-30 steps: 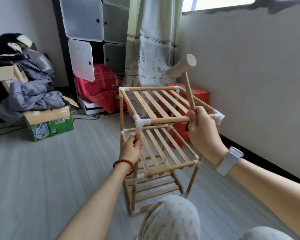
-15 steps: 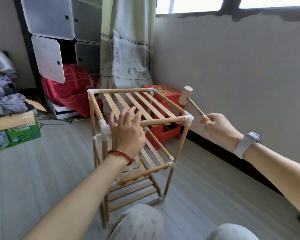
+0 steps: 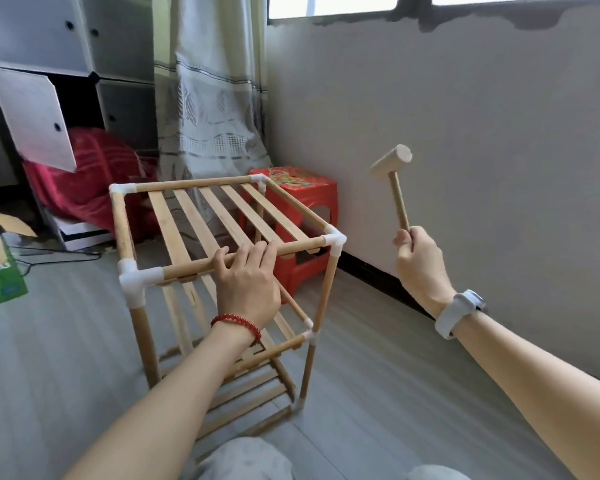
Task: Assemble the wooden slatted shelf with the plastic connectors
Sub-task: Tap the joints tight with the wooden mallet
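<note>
Looked down from head height onto a wooden slatted shelf [image 3: 201,216], upright on a grey plank floor [image 3: 66,341] close to a pale wall [image 3: 465,133], with a red plastic stool [image 3: 302,188] just behind it and a patterned curtain [image 3: 208,98] beyond. Showed three slatted tiers framed by round rods and joined at the corners by white plastic connectors, every visible corner already fitted. Laid the left hand [image 3: 248,282] over the near top rail [image 3: 187,266], between the near left connector [image 3: 136,277] and the near right connector [image 3: 336,242], fingers fairly straight and draped across the rail onto the slats, pressing down rather than clasping. Clenched the right hand [image 3: 420,265] round the lower end of the handle of a small wooden mallet [image 3: 392,162], head raised, off to the right of the shelf and well apart from it. Read as steadying the frame ahead of a tap to seat a top joint, probably the near right corner. Judged light enough to shift under one hand, so in need of that downward press. Judged stiff along each rod but prone to rocking at the push-fit joints. Judged thin in the slats and likely to crack under a direct blow. Best taken by a rail or an upright close to a connector, never by a slat. Best struck squarely on a connector, since off-centre blows could split the plastic or skid off the smooth wood.
</note>
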Tool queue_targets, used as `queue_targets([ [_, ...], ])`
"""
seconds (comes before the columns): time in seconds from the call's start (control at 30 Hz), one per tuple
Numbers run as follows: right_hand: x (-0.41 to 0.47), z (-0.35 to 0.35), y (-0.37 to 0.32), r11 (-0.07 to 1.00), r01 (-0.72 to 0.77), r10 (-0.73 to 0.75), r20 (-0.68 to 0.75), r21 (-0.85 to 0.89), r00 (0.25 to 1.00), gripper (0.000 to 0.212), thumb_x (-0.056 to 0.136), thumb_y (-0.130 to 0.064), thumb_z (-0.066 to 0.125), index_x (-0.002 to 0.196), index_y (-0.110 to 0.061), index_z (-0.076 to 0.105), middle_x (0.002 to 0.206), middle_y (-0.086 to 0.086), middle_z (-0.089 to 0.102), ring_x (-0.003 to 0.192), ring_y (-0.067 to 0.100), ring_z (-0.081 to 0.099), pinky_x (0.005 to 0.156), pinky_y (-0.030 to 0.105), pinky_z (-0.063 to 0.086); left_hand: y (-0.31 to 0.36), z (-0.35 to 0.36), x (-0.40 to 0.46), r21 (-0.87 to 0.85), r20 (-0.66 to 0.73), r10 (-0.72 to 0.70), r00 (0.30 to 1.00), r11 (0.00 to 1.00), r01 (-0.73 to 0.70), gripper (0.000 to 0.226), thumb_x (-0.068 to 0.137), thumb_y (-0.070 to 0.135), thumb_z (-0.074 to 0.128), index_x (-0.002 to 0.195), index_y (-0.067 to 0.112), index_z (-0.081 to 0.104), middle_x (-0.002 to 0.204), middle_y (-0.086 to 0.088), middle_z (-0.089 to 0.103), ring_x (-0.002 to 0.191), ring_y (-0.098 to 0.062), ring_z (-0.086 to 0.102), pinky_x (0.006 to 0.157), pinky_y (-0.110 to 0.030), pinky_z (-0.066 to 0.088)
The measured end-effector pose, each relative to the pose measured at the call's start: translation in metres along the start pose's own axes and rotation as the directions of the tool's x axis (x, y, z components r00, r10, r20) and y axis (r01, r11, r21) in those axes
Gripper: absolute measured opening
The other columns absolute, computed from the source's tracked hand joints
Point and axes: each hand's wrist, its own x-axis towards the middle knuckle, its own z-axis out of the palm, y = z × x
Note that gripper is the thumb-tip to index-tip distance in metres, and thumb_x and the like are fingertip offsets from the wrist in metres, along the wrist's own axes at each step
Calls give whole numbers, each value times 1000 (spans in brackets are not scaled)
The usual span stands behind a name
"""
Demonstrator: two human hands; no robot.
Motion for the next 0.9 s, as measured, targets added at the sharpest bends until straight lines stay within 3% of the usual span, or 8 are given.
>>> queue_targets([
  [0.1, -11, 13, 10, 983, 14, 28, 225, -184, 974, 29, 101, -25, 33, 94, -10, 57, 84, 5, 57, 81, 27, 56, 74, 36, 45, 3, -4, 1, -52, 6, -16, 1000, 998, 16, 49, 74, 14, 67, 122, 12, 61, 121, -6, 63, 120, -26, 54, 105, -56, 29],
  [0.23, -16, 24, -1, 995, 59, -72, 153, 85, 986, 28, 102, -24, 32, 82, -17, 51, 71, -7, 50, 65, 15, 47, 58, 28, 36, -14, -19, -12, -116, -115, -146, 983, 984, 133, 47, 71, 11, 70, 117, 9, 62, 128, -14, 56, 129, -32, 43, 107, -62, 20],
  [0.4, -24, 62, -47, 971, 200, -221, 161, 133, 962, 27, 102, -22, 30, 95, -7, 51, 89, 8, 59, 81, 24, 56, 69, 33, 46, -61, -33, -43, -213, -279, -382, 881, 919, 331, 69, 75, 11, 65, 137, 8, 35, 146, -19, 28, 139, -32, 18, 109, -55, 9],
  [0.5, -25, 98, -88, 929, 338, -364, 212, 148, 907, 31, 102, -21, 31, 99, -1, 54, 103, 11, 58, 97, 26, 53, 93, 43, 41, -89, -39, -59, -435, -48, -597, 801, 735, 521, 76, 87, 23, 63, 147, 6, 19, 147, -20, 30, 135, -35, 30, 108, -47, 25],
  [0.6, -29, 127, -119, 919, 343, -392, 349, 194, 852, 31, 103, -23, 25, 102, -4, 50, 105, 7, 61, 102, 23, 52, 109, 41, 22, -100, -46, -59, -617, 403, -608, 684, 371, 694, 52, 97, 34, 44, 141, 14, 26, 100, -8, 61, 93, -26, 61, 72, -30, 46],
  [0.73, -26, 139, -123, 928, 331, -372, 419, 168, 829, 32, 104, -24, 22, 101, -8, 49, 102, 9, 64, 105, 22, 49, 113, 35, 6, -110, -52, -45, -580, 399, -527, 750, 489, 652, 46, 99, 29, 40, 140, 16, 24, 71, -4, 51, 63, -20, 54, 63, -39, 50],
  [0.8, -13, 131, -117, 929, 278, -358, 396, 245, 846, 32, 104, -26, 23, 91, -14, 50, 98, 1, 62, 108, 22, 48, 113, 41, 18, -108, -56, -25, -560, 390, -472, 791, 560, 611, 47, 99, 28, 41, 141, 14, 23, 73, -3, 51, 63, -18, 51, 60, -33, 45],
  [0.9, 7, 102, -100, 923, 198, -300, 297, 330, 906, 27, 103, -24, 27, 89, -15, 48, 96, -3, 60, 90, 14, 55, 83, 12, 44, -88, -64, 18, -485, 402, -326, 855, 717, 501, 48, 99, 31, 41, 139, 10, 24, 93, -9, 58, 75, -20, 54, 67, -31, 40],
])
